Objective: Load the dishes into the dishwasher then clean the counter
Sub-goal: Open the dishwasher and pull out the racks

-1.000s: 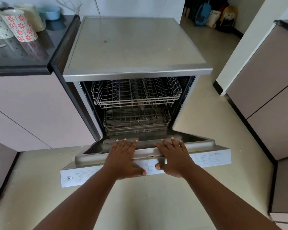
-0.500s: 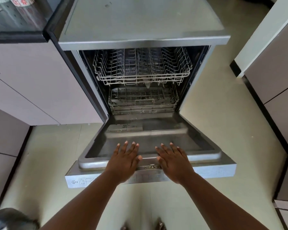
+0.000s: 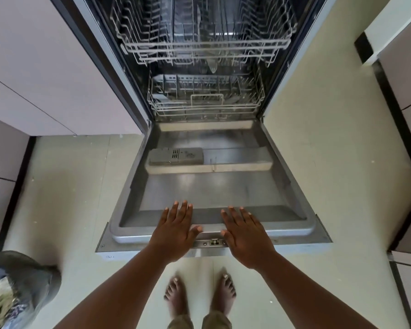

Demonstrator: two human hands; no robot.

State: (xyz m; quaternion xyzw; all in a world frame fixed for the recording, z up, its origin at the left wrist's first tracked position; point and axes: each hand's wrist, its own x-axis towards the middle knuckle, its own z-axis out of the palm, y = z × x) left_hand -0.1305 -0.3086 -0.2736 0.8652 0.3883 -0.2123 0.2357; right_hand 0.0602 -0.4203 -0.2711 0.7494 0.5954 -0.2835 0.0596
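Note:
The dishwasher door (image 3: 214,191) lies folded down almost flat in front of me, steel inner face up, with a grey detergent box (image 3: 176,156) set in it. My left hand (image 3: 176,230) and my right hand (image 3: 246,235) rest flat on the door's near edge, fingers spread, on either side of the latch (image 3: 214,242). Inside the machine the upper wire rack (image 3: 204,32) and the lower wire rack (image 3: 205,98) hold no dishes that I can see.
Pale cabinet fronts (image 3: 33,67) stand to the left of the machine and more cabinets (image 3: 406,74) to the right. A grey lidded bin (image 3: 17,286) sits at the lower left. My bare feet (image 3: 199,295) stand on the cream tile floor just before the door.
The door has swung down from half open to nearly flat, with both hands riding on its edge. My view has tilted downward, so the counter and mugs have left the frame.

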